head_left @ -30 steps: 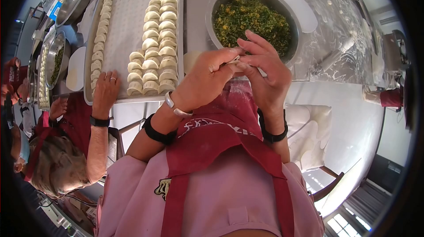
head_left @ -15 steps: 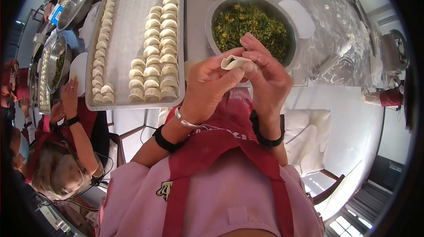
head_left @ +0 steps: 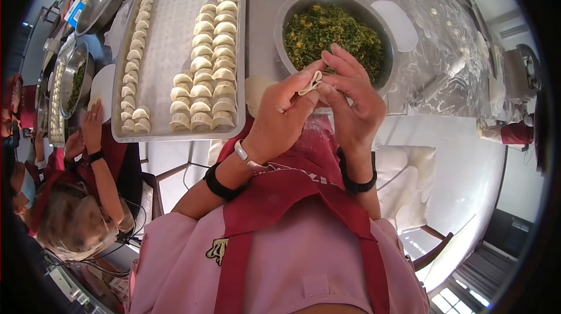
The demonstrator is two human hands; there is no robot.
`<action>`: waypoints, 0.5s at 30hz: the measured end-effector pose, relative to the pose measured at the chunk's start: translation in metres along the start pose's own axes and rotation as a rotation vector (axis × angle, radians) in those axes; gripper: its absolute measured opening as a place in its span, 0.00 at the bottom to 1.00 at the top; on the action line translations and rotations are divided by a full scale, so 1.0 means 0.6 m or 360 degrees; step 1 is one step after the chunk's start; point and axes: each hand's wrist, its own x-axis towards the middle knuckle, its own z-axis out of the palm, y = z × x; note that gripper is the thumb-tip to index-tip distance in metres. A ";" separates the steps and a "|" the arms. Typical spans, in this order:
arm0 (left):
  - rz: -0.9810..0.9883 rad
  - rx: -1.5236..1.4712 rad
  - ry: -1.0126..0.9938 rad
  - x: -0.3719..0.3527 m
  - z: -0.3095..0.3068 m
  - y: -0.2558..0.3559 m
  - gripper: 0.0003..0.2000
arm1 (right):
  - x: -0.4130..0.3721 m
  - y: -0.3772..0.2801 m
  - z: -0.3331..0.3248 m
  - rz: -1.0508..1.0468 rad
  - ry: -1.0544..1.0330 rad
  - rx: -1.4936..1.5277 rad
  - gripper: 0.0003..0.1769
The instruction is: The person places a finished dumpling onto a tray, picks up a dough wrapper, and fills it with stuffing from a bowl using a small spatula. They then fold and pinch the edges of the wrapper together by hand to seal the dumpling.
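Note:
Both my hands hold one small dumpling between their fingertips, just in front of my chest. My left hand, with a silver bracelet at the wrist, pinches its left side. My right hand pinches the right side, fingers spread upward. The dumpling's pale dough edge is folded and partly hidden by my fingers. Right behind my hands stands a steel bowl filled with chopped green and yellow filling.
A metal tray at the left carries rows of finished dumplings. A stack of round wrappers lies beside it. Another person sits at my left with hands raised near more bowls. A rolling pin lies on the floured table.
My hands raised the dumpling, then lowered it slightly while pinching its edge. The neighbour's hand has left the tray's front edge, and a few more dumplings now lie in the left row.

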 end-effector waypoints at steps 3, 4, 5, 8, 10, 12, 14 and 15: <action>-0.0058 -0.0084 -0.0156 0.006 -0.013 -0.010 0.24 | 0.007 -0.011 -0.002 0.0165 0.0032 0.0165 0.13; -0.0005 -0.0026 -0.0151 0.005 -0.012 -0.010 0.24 | 0.008 -0.013 -0.004 0.0174 -0.0031 0.0164 0.14; 0.0049 0.0033 -0.0149 0.004 -0.011 -0.010 0.24 | 0.010 -0.014 -0.007 0.0184 -0.0092 0.0163 0.14; 0.0019 0.0000 -0.0108 0.004 -0.005 -0.002 0.25 | 0.007 -0.009 -0.011 0.0169 -0.0135 0.0134 0.15; -0.0031 -0.0104 -0.0040 0.002 -0.002 -0.001 0.24 | 0.007 -0.009 -0.011 0.0161 -0.0117 0.0081 0.15; -0.0049 -0.0221 0.0049 -0.001 0.002 -0.004 0.23 | 0.007 -0.017 -0.008 0.0175 -0.0093 -0.0003 0.15; -0.0087 -0.0129 0.0058 -0.004 0.002 0.003 0.22 | 0.006 -0.016 -0.003 0.0149 -0.0009 -0.0002 0.13; -0.0105 -0.0083 0.0060 -0.005 0.001 0.005 0.22 | 0.005 -0.015 0.000 0.0136 0.0035 -0.0003 0.13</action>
